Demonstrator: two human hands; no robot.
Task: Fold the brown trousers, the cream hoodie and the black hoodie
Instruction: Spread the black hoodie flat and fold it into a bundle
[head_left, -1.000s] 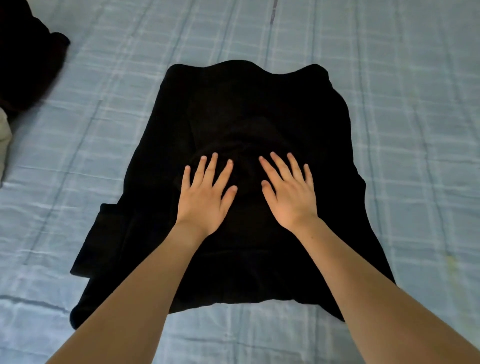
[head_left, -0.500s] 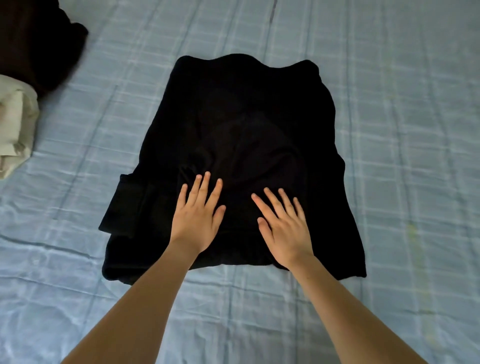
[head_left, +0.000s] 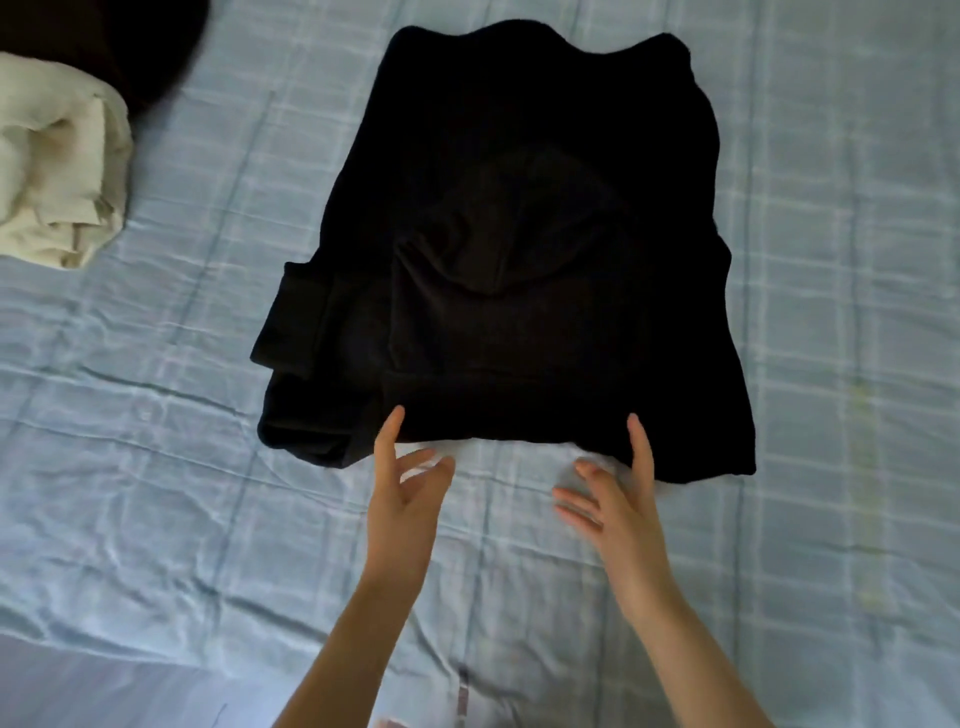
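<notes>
The black hoodie (head_left: 519, 249) lies flat in the middle of the bed, sleeves folded in, hood laid over its back. My left hand (head_left: 408, 491) and my right hand (head_left: 615, 499) are at its near hem, fingers straight and spread. The thumb of each hand touches the hem edge; the other fingers hover over the sheet. Neither hand grips the cloth. The folded cream hoodie (head_left: 57, 171) sits at the left edge. A dark garment (head_left: 124, 47), probably the brown trousers, lies behind it at the top left.
The bed is covered with a light blue checked sheet (head_left: 831, 312), wrinkled at the near left. Bare sheet stretches to the right of the black hoodie and in front of it.
Both hands slid from the middle of the black hoodie down toward me and off its near hem. They went from pressing flat on the cloth to touching the edge.
</notes>
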